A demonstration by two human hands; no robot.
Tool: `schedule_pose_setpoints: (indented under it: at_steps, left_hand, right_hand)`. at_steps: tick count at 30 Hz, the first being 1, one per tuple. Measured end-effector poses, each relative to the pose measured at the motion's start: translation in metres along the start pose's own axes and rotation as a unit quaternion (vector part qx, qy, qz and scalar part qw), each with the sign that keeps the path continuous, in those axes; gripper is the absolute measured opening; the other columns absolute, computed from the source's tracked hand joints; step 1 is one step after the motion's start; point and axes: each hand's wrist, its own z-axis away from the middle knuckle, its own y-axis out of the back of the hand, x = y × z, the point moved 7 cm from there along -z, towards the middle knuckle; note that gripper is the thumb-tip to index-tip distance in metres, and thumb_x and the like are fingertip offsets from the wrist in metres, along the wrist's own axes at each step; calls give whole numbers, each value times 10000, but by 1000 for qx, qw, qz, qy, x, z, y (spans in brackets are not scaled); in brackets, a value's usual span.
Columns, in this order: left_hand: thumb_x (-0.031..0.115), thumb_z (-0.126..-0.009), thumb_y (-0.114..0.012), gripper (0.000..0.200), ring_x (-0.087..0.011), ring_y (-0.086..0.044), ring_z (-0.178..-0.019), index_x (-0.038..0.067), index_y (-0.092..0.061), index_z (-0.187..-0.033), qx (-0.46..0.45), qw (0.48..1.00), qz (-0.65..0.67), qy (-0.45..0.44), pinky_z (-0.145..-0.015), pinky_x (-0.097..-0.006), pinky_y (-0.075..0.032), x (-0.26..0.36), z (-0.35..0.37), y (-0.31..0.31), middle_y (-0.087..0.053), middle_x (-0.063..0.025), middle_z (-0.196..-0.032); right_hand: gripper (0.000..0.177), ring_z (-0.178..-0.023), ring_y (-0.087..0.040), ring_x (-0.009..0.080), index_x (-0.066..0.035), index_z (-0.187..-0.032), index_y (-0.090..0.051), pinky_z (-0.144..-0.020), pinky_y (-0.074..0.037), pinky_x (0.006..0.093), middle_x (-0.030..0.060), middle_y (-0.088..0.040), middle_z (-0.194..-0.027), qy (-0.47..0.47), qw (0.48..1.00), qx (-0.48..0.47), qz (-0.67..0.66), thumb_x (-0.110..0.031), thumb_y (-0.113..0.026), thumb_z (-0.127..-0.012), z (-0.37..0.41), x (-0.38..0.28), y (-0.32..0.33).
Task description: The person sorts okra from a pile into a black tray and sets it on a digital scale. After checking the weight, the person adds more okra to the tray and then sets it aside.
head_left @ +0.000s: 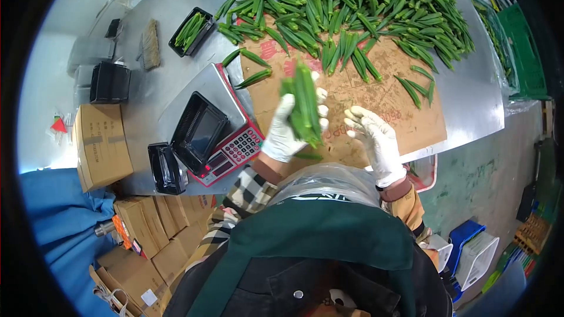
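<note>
In the middle of the view my left hand (281,137), in a white glove, is closed around a bunch of green okra (304,104) held upright above the cardboard. The bunch is slightly blurred. To its right, my right hand (380,144), also gloved, hovers with half-bent fingers apart and nothing in them. Behind both hands a large heap of okra (352,0) covers the back of the cardboard sheet (346,97). A few loose okra (418,88) lie on the right side of the sheet. Another okra pod (308,156) lies just below my left hand.
On the left is a red-and-white scale (238,144) carrying a black plastic tray (198,132). A second black tray (192,30) holds okra. Beside these are a brush (150,46), stacked black trays (110,82) and a cardboard box (103,147). A green crate (526,53) stands right.
</note>
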Motion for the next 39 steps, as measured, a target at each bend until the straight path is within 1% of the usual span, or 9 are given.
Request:
schedule_pose_setpoints:
  at_steps: [8,13,16,20,22,27,30,32,39]
  left_hand:
    - [261,-850,-778,768,-243,-672,-1047,31,-404,-1480,121,861,-449,-206,-885,-366,-566,195,130,-45,-571,-179,-1338]
    - [52,-821,-781,796,-216,-589,-1210,4,-395,-1515,266,594,-737,-183,-1052,-334,-452,232,176,-27,-595,-160,-1354]
    - [99,-765,-849,862,-254,-598,-1214,-6,-418,-1504,274,286,-913,-96,-1057,-369,-461,224,184,0,-608,-177,-1317]
    - [111,-766,-858,851,-292,-583,-1245,-16,-432,-1492,335,411,-822,-208,-1081,-392,-448,211,184,-21,-593,-199,-1355]
    - [117,-808,-832,763,-284,-557,-1273,-2,-475,-1472,336,315,-843,-279,-1110,-386,-412,212,182,-48,-564,-194,-1404]
    - [156,-948,-715,525,-248,-566,-1256,19,-541,-1424,452,351,-704,-421,-1103,-381,-412,269,233,-49,-595,-167,-1372]
    - [131,-981,-672,452,-213,-601,-1192,-16,-555,-1392,477,384,-629,-479,-1066,-351,-456,292,271,-30,-622,-155,-1322]
    - [125,-986,-664,432,-205,-603,-1182,-26,-563,-1378,499,381,-607,-487,-1058,-345,-461,298,292,-13,-628,-147,-1313]
    - [264,-953,-710,507,-161,-645,-989,7,-570,-1368,609,514,-478,-369,-892,-320,-516,280,326,72,-662,-102,-1227]
  right_hand:
    - [330,-982,-685,226,-15,-1199,-689,-884,-533,332,130,-723,-1053,74,893,-92,435,-139,-740,-898,-27,105,2]
    - [522,-1023,-584,329,-80,-1252,-642,-902,-477,407,126,-629,-1102,206,712,-94,664,-228,-799,-776,-42,120,-55]
    - [536,-1089,-557,294,-100,-1257,-614,-914,-454,405,117,-590,-1171,273,663,-43,696,-248,-793,-774,-55,113,-60]
    - [357,-979,-585,339,-76,-1093,-670,-874,-474,422,131,-628,-1015,194,710,-57,674,-189,-780,-773,-82,121,-34]
    - [282,-956,-608,342,-75,-1074,-677,-860,-490,427,131,-639,-978,285,757,-2,588,-124,-750,-807,-66,90,-19]
    - [299,-1091,-605,221,0,-1200,-638,-977,-478,350,103,-627,-1165,224,869,222,381,-17,-699,-908,26,30,131]
    - [437,-1122,-599,236,53,-1310,-578,-1005,-472,358,153,-610,-1221,169,786,350,480,-41,-716,-906,102,39,276]
    - [579,-1210,-584,362,67,-1354,-550,-1057,-456,432,233,-603,-1315,105,616,407,667,-72,-777,-840,146,30,299]
    - [528,-1273,-540,402,62,-1338,-568,-1119,-391,463,246,-582,-1360,176,666,347,637,6,-687,-826,103,63,246]
